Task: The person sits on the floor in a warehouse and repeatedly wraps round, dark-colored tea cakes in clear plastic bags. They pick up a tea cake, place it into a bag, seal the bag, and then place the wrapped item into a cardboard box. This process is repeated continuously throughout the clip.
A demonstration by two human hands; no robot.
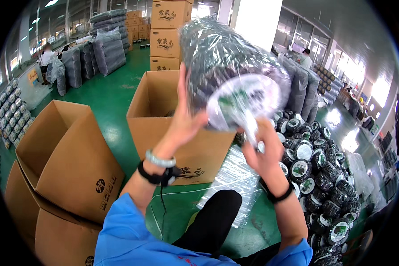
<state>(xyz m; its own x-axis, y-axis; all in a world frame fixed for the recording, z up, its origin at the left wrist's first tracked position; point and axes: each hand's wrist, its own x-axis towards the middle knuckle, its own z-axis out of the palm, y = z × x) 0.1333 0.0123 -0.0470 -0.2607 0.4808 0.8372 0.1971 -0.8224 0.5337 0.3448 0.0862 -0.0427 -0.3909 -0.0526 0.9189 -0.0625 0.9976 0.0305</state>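
In front of me a clear plastic bag of dark, round-ended packs (232,56) is tilted in the air, blurred by motion. A white round label with a green print shows through its near end. My left hand (186,123) supports the bag's left side, thumb near the label and fingers extended upward. My right hand (267,144) grips the twisted neck of the bag (250,128) just below the label. Behind and beneath the bag, an open-topped cardboard box (183,143) stands on the green floor. What lies inside it is mostly hidden.
More open cardboard boxes (66,146) crowd my left. To the right lies a large heap of wrapped dark round packs (322,179). Flat clear plastic bags (232,186) lie before my knee. Stacked printed cartons (166,43) stand behind; people work farther back.
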